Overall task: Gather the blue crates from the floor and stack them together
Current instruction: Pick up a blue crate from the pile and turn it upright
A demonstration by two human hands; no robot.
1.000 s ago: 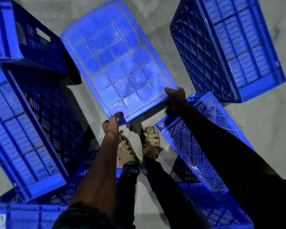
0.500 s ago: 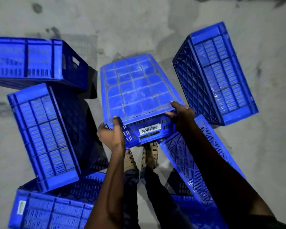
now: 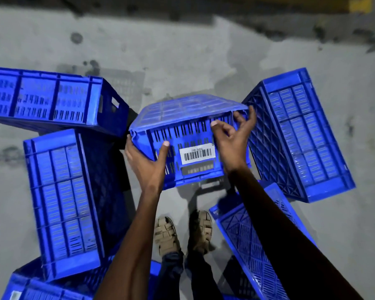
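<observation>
An upside-down blue crate (image 3: 188, 118) is raised off the floor in front of me, its bottom facing up and its near end wall with a white barcode label (image 3: 197, 155) turned toward me. My left hand (image 3: 147, 163) grips the crate's near left corner, thumb on the end wall. My right hand (image 3: 234, 139) holds the near right corner, fingers spread over the wall. Other blue crates lie around: one on its side at far left (image 3: 52, 100), one on its side at left (image 3: 63, 202), one at right (image 3: 301, 137).
A tilted blue crate (image 3: 253, 245) lies by my right leg and another blue crate (image 3: 41, 289) sits at the bottom left. My sandalled feet (image 3: 182, 234) stand on stained grey concrete (image 3: 182, 57), which stretches bare ahead. A yellow strip (image 3: 359, 5) shows at the top right.
The held crate has tipped up and come higher, its labelled end wall now facing me. Both hands shifted on its near corners. The view has pulled back from the floor.
</observation>
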